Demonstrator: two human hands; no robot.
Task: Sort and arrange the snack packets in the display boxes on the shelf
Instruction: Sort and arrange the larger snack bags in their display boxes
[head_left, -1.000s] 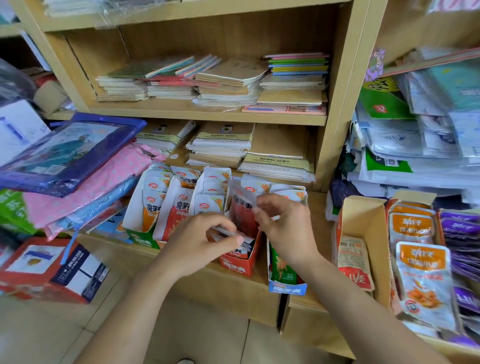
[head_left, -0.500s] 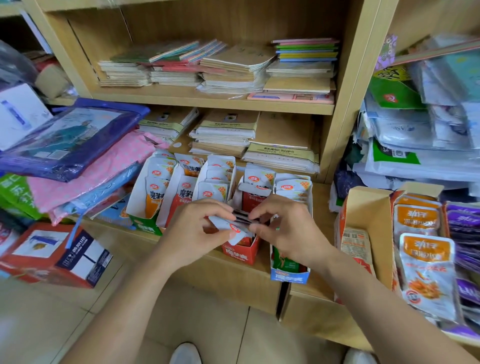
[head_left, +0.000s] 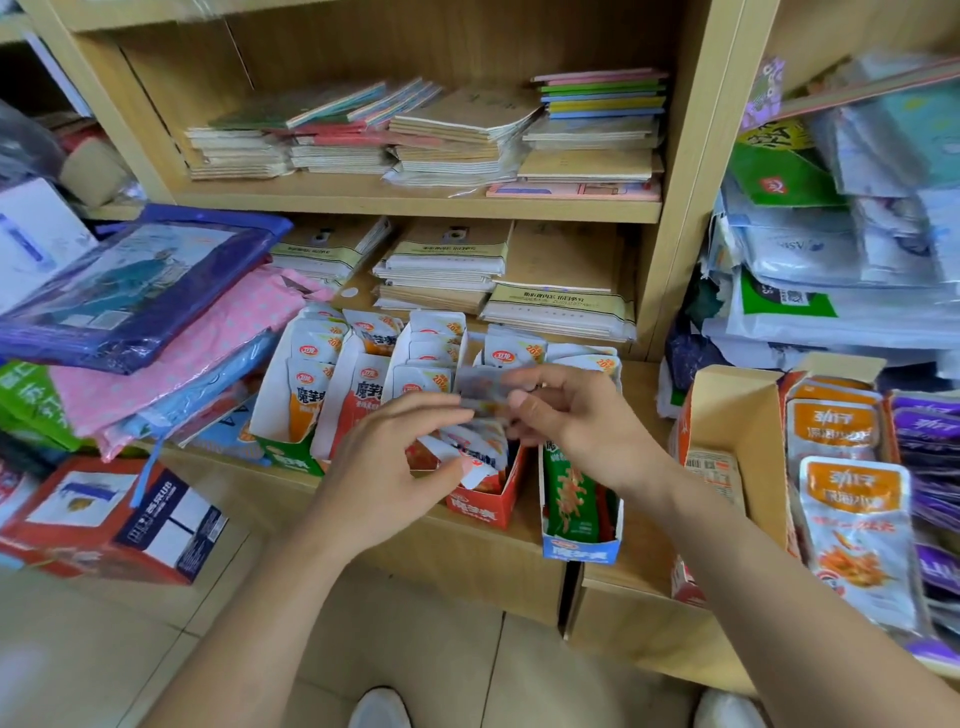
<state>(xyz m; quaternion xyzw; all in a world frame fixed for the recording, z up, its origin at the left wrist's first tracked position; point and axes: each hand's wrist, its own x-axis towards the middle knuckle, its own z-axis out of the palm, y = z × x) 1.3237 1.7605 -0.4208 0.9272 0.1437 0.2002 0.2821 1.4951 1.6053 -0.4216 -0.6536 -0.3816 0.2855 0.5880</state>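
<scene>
Roughly at centre-left of the frame, a green cardboard display box (head_left: 288, 457) holds white-and-orange foil packets (head_left: 309, 387) standing upright, a fair model for the row being built. Just right of it the left hand (head_left: 395, 457) hovers half curled over the red cardboard display box (head_left: 488, 501). Its thumb rests against the loose white packets (head_left: 470, 447) leaning inside, though whether it truly grips them I cannot tell. Above that box, at frame centre, a small silvery snack packet (head_left: 483, 387), blurred, is pinched between the thumb and curled fingers of the right hand (head_left: 582, 415). To do this step well, I judge the left hand should press the leaning packets back and hold a gap, so the pinched one slides in upright, face forward, among its own kind. Further right, the blue cardboard display box (head_left: 579, 545) holds green packets (head_left: 569, 493).
</scene>
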